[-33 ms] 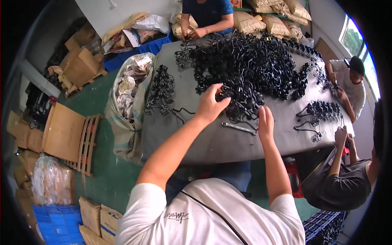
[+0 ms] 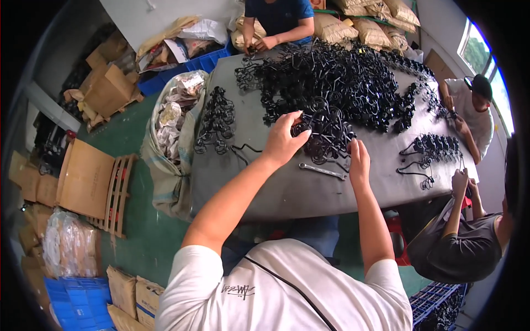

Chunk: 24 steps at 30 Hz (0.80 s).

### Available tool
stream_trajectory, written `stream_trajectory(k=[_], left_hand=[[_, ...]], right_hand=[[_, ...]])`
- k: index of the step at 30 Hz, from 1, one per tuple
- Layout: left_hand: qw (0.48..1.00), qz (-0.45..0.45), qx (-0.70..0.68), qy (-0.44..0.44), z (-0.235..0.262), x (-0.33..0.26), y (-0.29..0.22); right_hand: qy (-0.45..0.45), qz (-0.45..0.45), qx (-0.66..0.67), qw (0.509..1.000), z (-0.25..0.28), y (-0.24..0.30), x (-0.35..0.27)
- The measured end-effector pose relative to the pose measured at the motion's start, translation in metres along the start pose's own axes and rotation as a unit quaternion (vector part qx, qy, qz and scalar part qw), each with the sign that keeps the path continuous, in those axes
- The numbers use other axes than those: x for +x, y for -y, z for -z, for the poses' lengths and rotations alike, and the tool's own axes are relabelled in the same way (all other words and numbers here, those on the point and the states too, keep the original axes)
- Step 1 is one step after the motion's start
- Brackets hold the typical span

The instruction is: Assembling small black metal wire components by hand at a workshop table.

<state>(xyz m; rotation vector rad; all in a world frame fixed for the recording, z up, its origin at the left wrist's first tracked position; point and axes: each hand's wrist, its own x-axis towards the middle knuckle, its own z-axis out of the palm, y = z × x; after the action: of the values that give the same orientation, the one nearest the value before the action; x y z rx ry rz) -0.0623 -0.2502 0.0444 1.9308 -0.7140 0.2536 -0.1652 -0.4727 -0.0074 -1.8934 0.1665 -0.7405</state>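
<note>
A bunch of black bent-wire parts with coiled ends and dark knobs [image 2: 324, 138] lies between my two hands at the near edge of a large heap of similar parts [image 2: 337, 77]. My left hand [image 2: 284, 142] grips the bunch from its left, thumb and fingers curled on it. Against its right side my right hand [image 2: 359, 160] presses with fingers together; its fingertips are partly hidden. Just below the bunch, a silver combination wrench [image 2: 322, 171] rests on the grey-covered table [image 2: 265, 196]. Left of my left hand lies a single bent wire part [image 2: 243, 152].
Rows of similar parts lie at the table's left [image 2: 216, 121] and right [image 2: 433, 148]. A sack of crumpled wrapping [image 2: 165, 182] stands against the left edge. Co-workers handle parts at the far side [image 2: 281, 22], right side [image 2: 475, 118] and near right [image 2: 458, 243].
</note>
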Motion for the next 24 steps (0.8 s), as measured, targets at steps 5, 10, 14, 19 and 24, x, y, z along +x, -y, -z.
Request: stream_trajectory(k=[5, 10, 14, 19, 24], left_hand=[[0.983, 0.114, -0.084, 0.116, -0.008, -0.022, 0.031], [0.902, 0.299, -0.281, 0.131, -0.013, -0.021, 0.011], [0.858, 0.320, -0.392, 0.092, -0.017, -0.026, 0.013], [0.865, 0.366, -0.331, -0.094, 0.001, -0.020, -0.002], [0.978, 0.042, -0.174, 0.104, 0.025, -0.022, 0.002]], right_hand=[[-0.025, 0.043, -0.110, 0.993, 0.000, -0.003, 0.012], [-0.053, 0.321, -0.309, 0.894, 0.010, 0.077, 0.011], [-0.025, 0.427, -0.312, 0.848, 0.004, 0.088, 0.029], [0.059, 0.606, -0.317, 0.727, 0.022, 0.121, 0.061], [0.091, 0.791, -0.318, 0.515, -0.001, 0.098, 0.049]])
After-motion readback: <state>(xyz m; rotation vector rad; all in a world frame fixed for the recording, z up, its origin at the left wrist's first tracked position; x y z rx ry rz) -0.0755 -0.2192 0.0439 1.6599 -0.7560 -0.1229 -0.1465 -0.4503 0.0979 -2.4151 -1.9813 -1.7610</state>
